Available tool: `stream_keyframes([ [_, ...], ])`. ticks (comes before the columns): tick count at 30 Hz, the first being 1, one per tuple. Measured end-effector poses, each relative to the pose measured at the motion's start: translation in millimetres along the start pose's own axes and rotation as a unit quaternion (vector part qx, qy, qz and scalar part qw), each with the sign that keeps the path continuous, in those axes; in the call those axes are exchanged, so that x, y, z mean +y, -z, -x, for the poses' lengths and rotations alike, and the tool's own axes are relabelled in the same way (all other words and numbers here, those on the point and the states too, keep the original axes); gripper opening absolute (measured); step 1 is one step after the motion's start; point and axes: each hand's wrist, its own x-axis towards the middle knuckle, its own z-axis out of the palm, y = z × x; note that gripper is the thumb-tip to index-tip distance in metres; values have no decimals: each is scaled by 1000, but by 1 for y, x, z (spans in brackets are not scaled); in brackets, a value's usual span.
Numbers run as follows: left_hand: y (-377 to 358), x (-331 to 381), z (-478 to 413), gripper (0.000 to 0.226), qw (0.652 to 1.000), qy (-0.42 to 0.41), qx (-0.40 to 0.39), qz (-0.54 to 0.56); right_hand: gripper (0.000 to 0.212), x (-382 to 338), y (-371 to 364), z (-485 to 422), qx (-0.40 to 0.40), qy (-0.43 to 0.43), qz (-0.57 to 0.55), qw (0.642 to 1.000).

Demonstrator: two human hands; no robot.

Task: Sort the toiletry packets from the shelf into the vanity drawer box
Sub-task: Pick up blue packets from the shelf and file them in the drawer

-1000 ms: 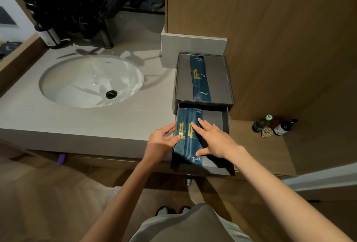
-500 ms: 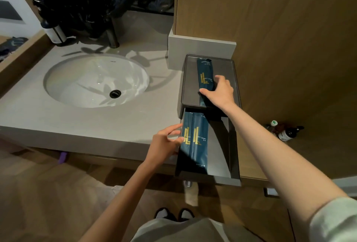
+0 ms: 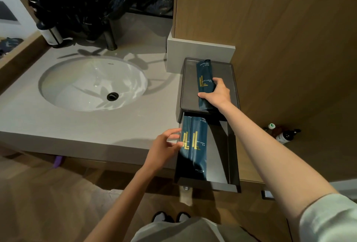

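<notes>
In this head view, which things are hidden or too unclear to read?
Head view: part of the dark blue gold-printed packet on the grey box tray, under the right hand.
Head view: back of the open grey drawer, under the tray.
Head view: small bottles' labels, too small, dim.
Head view: whether the left hand pinches the drawer packets.
</notes>
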Motion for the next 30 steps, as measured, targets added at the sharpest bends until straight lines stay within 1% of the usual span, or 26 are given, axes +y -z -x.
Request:
stream_keyframes([
  [3,2,3,-2,42,1000,7,2,-10,69,4,6,3,14,-9,-49,999],
  [6,3,8,-3,42,1000,20,19,-1,60,0,21,17,15,-19,-97,995],
  [9,1,12,-3,47,999,28,19,17,55,-6,46,48,3,10,-141,990],
  [13,-5,13,2,50,999,28,20,34,53,-4,82,109,-44,39,-175,983],
  [15,-8,14,5,48,998,26,32,36,51,5,95,141,-73,32,-194,978],
  [18,-10,15,8,45,998,32,44,37,49,23,107,182,-130,-1,-225,966],
  [22,-12,18,11,44,997,36,67,31,48,50,113,219,-194,-49,-204,958],
  [25,-14,24,14,43,996,37,77,26,48,66,113,233,-217,-75,-163,960],
  [28,-16,27,18,44,996,41,77,17,48,75,107,236,-211,-100,-159,959],
  [30,-17,27,18,44,996,39,80,16,48,77,100,233,-187,-111,-166,962],
])
